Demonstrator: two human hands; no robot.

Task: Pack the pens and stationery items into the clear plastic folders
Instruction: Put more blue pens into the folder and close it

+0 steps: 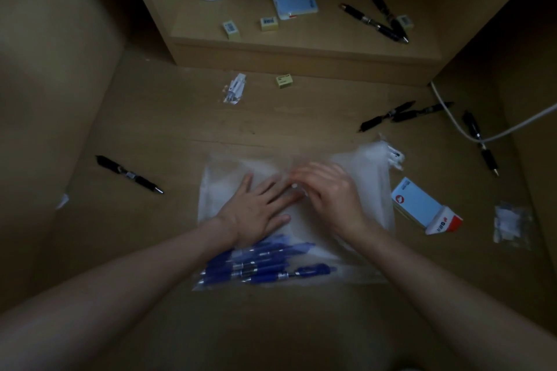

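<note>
A clear plastic folder [224, 173] lies flat on the wooden desk in front of me. Several blue pens [265, 265] lie inside its near end. My left hand [257, 211] presses flat on the folder with straight, spread fingers. My right hand [328, 190] hovers over the folder's middle, blurred, its fingers bent at the plastic; whether it pinches anything I cannot tell. Black pens lie loose around: one at the left [129, 174], two crossed at the right [401, 114], another far right [480, 141].
A blue-and-white box [422, 205] and a small clear packet [511, 224] lie right of the folder. A raised shelf [301, 48] at the back holds yellow erasers [268, 23], a blue pad [297, 4] and more black pens [376, 21]. A white cable [470, 132] crosses the right.
</note>
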